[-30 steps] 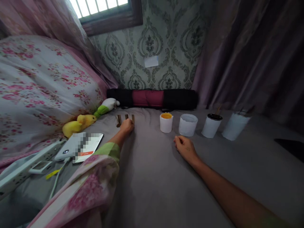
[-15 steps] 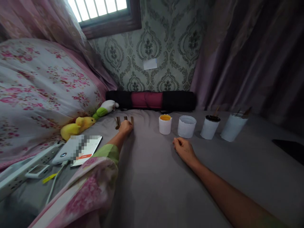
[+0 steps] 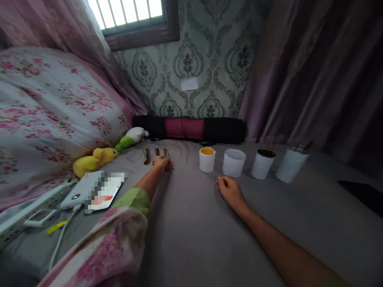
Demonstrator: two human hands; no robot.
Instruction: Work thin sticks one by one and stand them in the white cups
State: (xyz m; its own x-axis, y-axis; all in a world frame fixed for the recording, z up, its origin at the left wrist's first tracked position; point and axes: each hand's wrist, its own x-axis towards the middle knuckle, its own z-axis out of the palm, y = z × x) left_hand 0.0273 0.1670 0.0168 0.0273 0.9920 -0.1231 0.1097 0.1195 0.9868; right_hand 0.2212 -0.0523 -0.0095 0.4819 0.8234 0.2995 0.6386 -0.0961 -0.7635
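Note:
My left hand (image 3: 162, 162) reaches out over the grey sheet, its fingers bent together. Just beyond it is a row of three small brown pieces: a left piece with a rounded lower end (image 3: 147, 156), a middle piece (image 3: 157, 152) and a right piece (image 3: 165, 152). The hand covers the lower parts of the middle and right ones. Whether anything is between those fingers is hidden. Loosely curled, my right hand (image 3: 231, 190) rests on the sheet, with nothing visible in it. The nearest thing to it is a wide white tub (image 3: 233, 164), apart from the fingers.
Left of that tub stands a white cup with a yellow inside (image 3: 207, 161). Rightward are a dark-topped white can (image 3: 262, 165) and a taller container with thin sticks (image 3: 291, 164). Phone (image 3: 107, 193), power strip (image 3: 32, 213) and plush toys (image 3: 104, 155) lie left; a black-and-maroon roll (image 3: 185, 128) behind.
My left hand has shifted slightly right and nearer, its fingertips now right of the brown pieces. My right hand stays curled in the same place. The view has tilted up a little.

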